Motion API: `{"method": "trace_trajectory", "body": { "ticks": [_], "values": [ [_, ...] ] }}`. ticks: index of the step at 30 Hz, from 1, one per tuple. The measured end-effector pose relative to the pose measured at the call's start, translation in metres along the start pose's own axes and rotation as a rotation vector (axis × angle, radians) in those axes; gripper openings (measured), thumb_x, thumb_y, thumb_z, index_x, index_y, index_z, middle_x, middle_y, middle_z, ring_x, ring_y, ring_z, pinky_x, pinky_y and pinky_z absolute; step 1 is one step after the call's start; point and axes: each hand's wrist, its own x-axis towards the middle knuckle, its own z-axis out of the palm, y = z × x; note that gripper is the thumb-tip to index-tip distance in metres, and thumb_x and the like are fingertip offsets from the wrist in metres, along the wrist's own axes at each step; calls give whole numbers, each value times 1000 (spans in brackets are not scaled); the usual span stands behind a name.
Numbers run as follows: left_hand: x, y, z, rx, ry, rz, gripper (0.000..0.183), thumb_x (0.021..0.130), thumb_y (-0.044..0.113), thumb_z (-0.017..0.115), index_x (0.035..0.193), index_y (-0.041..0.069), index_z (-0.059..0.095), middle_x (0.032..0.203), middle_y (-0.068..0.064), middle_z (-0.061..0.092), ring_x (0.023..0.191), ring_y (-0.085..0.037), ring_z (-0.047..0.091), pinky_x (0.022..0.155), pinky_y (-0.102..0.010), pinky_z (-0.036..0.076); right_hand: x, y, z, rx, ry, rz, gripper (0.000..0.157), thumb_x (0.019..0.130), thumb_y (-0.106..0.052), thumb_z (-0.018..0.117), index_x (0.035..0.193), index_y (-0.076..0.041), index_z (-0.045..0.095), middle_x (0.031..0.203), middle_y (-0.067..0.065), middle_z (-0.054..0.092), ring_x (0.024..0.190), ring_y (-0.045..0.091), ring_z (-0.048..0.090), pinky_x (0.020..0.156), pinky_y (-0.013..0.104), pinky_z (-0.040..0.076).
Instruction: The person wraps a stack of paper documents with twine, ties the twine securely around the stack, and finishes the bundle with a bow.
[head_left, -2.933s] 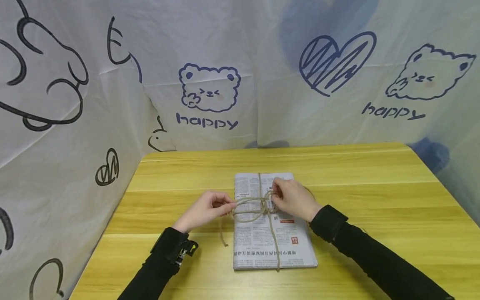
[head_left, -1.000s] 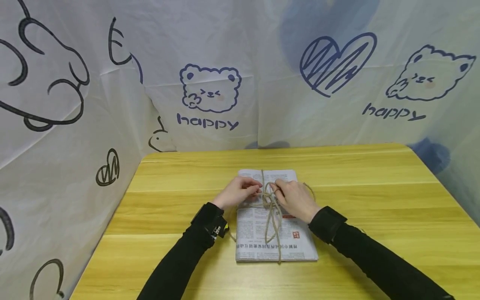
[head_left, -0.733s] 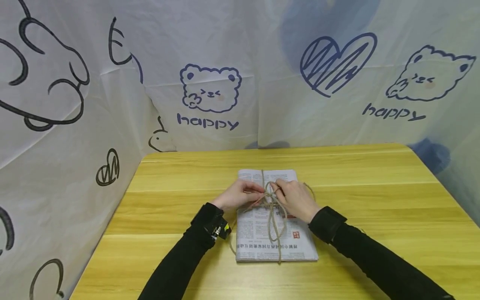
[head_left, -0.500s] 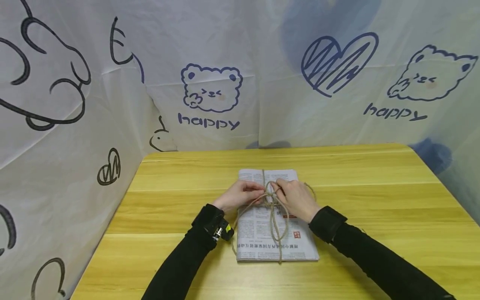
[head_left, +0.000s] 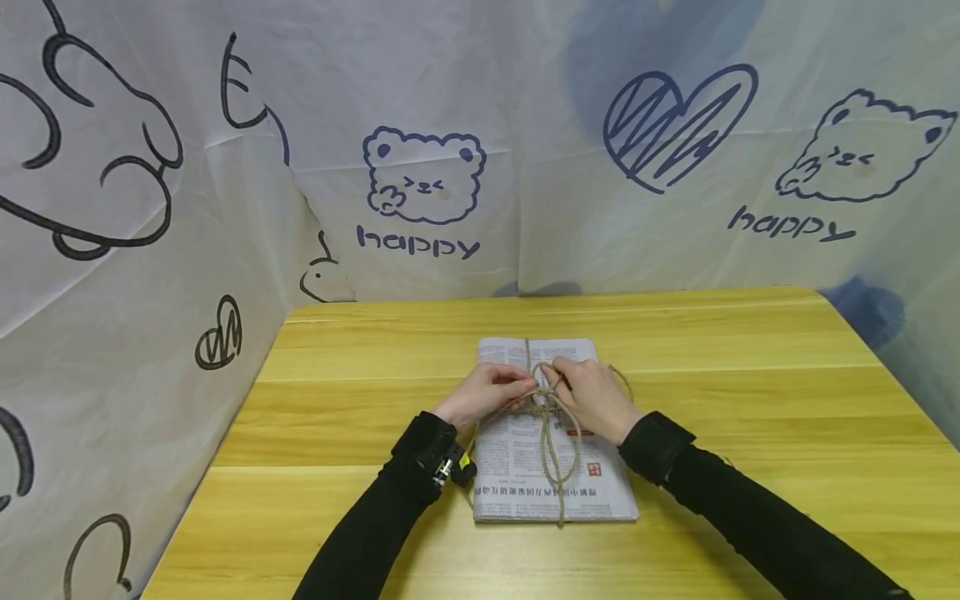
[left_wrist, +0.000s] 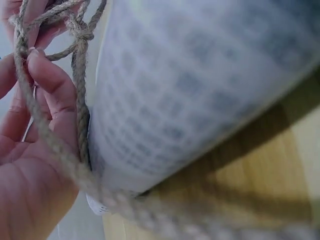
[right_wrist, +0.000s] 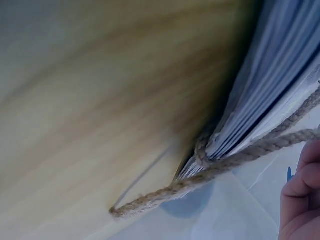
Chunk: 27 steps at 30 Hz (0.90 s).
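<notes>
A folded stack of newspapers (head_left: 510,479) lies on the table, bound crosswise with brown twine (head_left: 561,504). My left hand (head_left: 483,396) pinches twine between thumb and fingers just left of the knot (head_left: 543,400). Above and right of the knot, my right hand (head_left: 597,400) holds a small loop with curled fingers. A longer loop hangs down over the lower half of the paper. The left wrist view shows the thumb (left_wrist: 52,80) against a strand, with another strand passing across the hand. In the right wrist view, a twine end (right_wrist: 165,194) sticks out past the stack's layered edge (right_wrist: 265,85).
The wood-grain table (head_left: 360,358) extends around the stack on all sides. White cloth (head_left: 540,192) with printed bears and hearts hangs behind it and at both sides. A small device is strapped to the left wrist (head_left: 453,467).
My left hand has moved from the stack's left edge to the knot, drawing the twine along. A loop now hangs below the knot. The stack has shifted slightly; my right hand stays nearly in place.
</notes>
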Motion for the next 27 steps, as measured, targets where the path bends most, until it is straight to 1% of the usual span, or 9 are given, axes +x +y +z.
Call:
{"method": "trace_trajectory", "body": {
  "ticks": [4,8,10,13,15,18,22,24,27],
  "values": [
    [0,-1,0,-4,11,13,28,94,22,61,110,0,65,86,-13,62,67,-13,55,62,-24,45,-1,1,-3,37,-68,25,20,99,-22,52,79,-19,53,53,-8,38,40,6,30,44,23,21],
    [-3,-2,-1,-24,39,20,27,94,18,59,109,-4,64,91,-17,63,69,-11,57,64,-23,48,-4,2,-10,82,-165,57,7,97,-24,55,94,-17,57,63,-9,48,48,5,39,48,24,32],
    [-4,-2,-2,-39,50,17,27,95,17,59,110,-4,64,91,-16,63,69,-11,57,64,-23,49,-7,2,-14,114,-192,71,13,96,-25,56,105,-15,56,73,-9,52,55,6,44,52,25,38],
    [-5,-2,-2,-53,65,12,26,95,17,59,109,-4,64,90,-17,62,69,-11,57,65,-23,50,-13,2,-20,168,-178,91,24,95,-25,55,116,-13,52,84,-5,53,67,10,48,60,28,41],
    [-6,-2,-2,-57,69,10,25,95,17,59,109,-3,65,91,-18,62,70,-12,57,65,-24,50,-17,1,-24,200,-147,93,24,94,-26,56,114,-12,50,86,-1,50,71,14,47,62,30,39],
    [-7,-2,-3,-49,72,14,23,95,16,58,108,-2,65,91,-18,63,70,-12,57,65,-24,50,-22,-4,-29,191,-107,53,28,91,-34,61,106,-12,51,87,3,50,76,17,47,67,32,40],
    [-7,-3,-3,-45,81,7,22,95,16,58,106,-2,65,89,-19,63,68,-12,56,64,-24,49,-26,-10,-31,139,-161,25,40,85,-48,66,99,-13,53,95,2,50,79,17,47,68,33,40],
    [-7,-3,-3,-41,86,2,22,95,16,58,105,-2,65,88,-19,62,67,-11,56,64,-24,47,-28,-10,-30,138,-206,39,39,84,-46,67,98,-13,52,97,2,50,80,17,46,70,33,39],
    [-7,-4,-3,-30,87,2,25,95,17,57,106,-4,64,88,-21,62,67,-12,55,64,-26,46,-28,-8,-28,196,-250,70,24,85,-31,69,90,-14,52,90,0,53,79,14,50,71,33,43]
  ]
}}
